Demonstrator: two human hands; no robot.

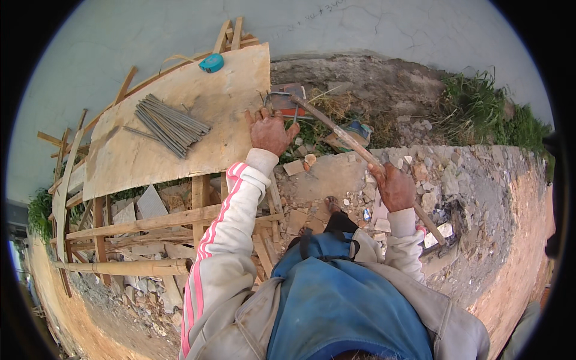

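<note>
My left hand [270, 133] lies at the right edge of a plywood board [231, 90], fingers spread over the edge and thumb apart. Just beyond its fingertips is a thin bent metal rod [282, 93]; whether the fingers press on it I cannot tell. My right hand [395, 187] is closed around a long, worn bar [339, 132]. The bar slants from the bent rod at the board's edge down to the lower right, past my wrist. A bundle of short grey metal rods [171, 126] lies on the board, left of my left hand.
A teal tape measure [211, 63] sits at the board's far edge. Wooden battens and a bamboo pole [123, 267] frame the board below. Broken tiles and rubble [444, 180] cover the ground at right. A grey wall [384, 30] and grass [474, 102] stand behind.
</note>
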